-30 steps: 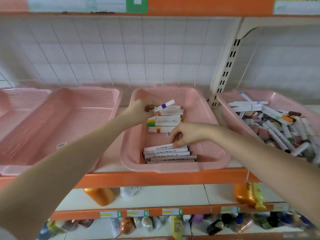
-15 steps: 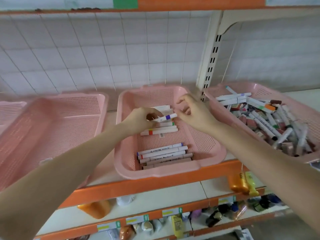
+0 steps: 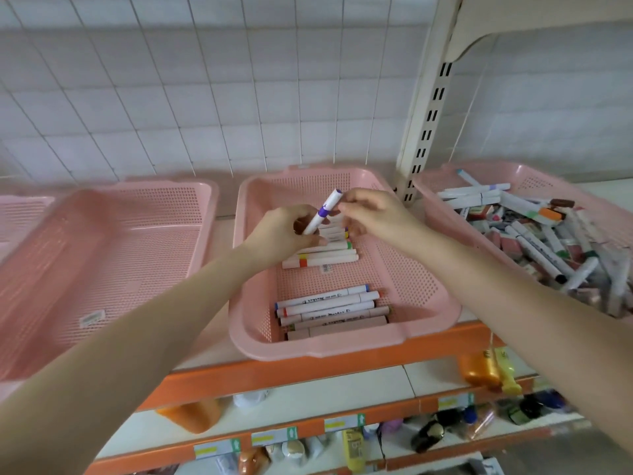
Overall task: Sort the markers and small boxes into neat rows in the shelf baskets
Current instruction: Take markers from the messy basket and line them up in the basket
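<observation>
1. The left hand (image 3: 287,234) has its fingers curled round the lower end of the white cylindrical marker with a purple band (image 3: 325,212). The marker is tilted, with its capped end pointing up and away from the person.
2. The right hand (image 3: 375,217) is just right of the left hand. Its fingers are curled and the fingertips (image 3: 342,207) lie against the marker's upper end, beside the purple band. It cannot be told whether they pinch it.
3. Both hands are over the far half of the middle pink perforated plastic basket (image 3: 342,351).
4. Directly under the hands, a row of white markers with coloured bands (image 3: 322,258) lies side by side across the basket floor.
5. In the same basket, nearer the person than the hands, lies a second row of white printed markers (image 3: 329,303). Long pale pink boxes (image 3: 346,329) rest against the front wall.
6. Left of the left hand stands the left pink perforated basket (image 3: 102,255), with a white sticker (image 3: 92,317) on its floor.
7. Right of the right hand, the right pink perforated basket (image 3: 513,171) holds a loose heap of markers and small boxes (image 3: 548,241) lying at mixed angles.
8. Beyond the right hand, between the middle and right baskets, rises a cream slotted upright (image 3: 428,125).
9. Below both forearms runs the orange shelf edge (image 3: 308,373), and an orange bottle (image 3: 479,371) stands on the shelf beneath.
</observation>
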`<move>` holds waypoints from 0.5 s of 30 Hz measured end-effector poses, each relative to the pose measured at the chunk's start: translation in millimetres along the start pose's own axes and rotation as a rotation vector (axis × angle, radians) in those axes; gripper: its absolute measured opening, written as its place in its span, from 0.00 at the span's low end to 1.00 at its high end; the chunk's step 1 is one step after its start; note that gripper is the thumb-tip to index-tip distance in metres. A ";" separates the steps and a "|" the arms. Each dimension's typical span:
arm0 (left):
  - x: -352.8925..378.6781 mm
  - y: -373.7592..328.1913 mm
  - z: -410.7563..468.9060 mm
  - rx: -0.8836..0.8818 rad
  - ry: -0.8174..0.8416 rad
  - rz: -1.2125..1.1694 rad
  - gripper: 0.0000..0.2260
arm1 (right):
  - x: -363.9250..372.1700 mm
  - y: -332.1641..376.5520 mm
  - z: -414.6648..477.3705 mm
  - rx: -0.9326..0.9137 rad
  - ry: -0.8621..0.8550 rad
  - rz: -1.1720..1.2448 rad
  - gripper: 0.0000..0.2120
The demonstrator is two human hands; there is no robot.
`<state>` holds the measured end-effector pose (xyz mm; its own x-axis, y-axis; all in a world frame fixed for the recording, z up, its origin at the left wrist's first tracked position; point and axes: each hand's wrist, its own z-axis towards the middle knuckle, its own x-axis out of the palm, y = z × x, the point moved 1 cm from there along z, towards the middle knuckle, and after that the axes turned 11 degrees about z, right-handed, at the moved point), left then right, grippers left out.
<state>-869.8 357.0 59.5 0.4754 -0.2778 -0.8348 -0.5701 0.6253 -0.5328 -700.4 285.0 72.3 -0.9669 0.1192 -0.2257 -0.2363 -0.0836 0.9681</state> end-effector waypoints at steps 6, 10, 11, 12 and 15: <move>-0.1 0.5 -0.4 -0.054 -0.019 -0.018 0.11 | 13.1 15.0 9.1 -0.010 0.042 -0.072 0.09; 2.1 0.5 0.6 -0.034 0.010 0.035 0.15 | 17.0 3.5 9.7 -0.005 -0.055 -0.031 0.09; 2.0 0.6 0.9 -0.026 0.007 0.028 0.15 | 16.4 3.3 10.3 0.009 -0.077 -0.028 0.08; 1.9 0.8 1.2 -0.019 -0.001 0.016 0.15 | 15.4 2.8 11.2 0.017 -0.099 -0.002 0.08; 1.4 6.3 4.0 -0.038 -0.061 -0.065 0.15 | 9.5 -3.3 17.6 0.052 -0.192 0.132 0.07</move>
<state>-870.1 363.5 55.6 0.5511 -0.2713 -0.7891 -0.5612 0.5793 -0.5911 -707.1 303.9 68.9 -0.9517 0.2971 -0.0771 -0.0995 -0.0608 0.9932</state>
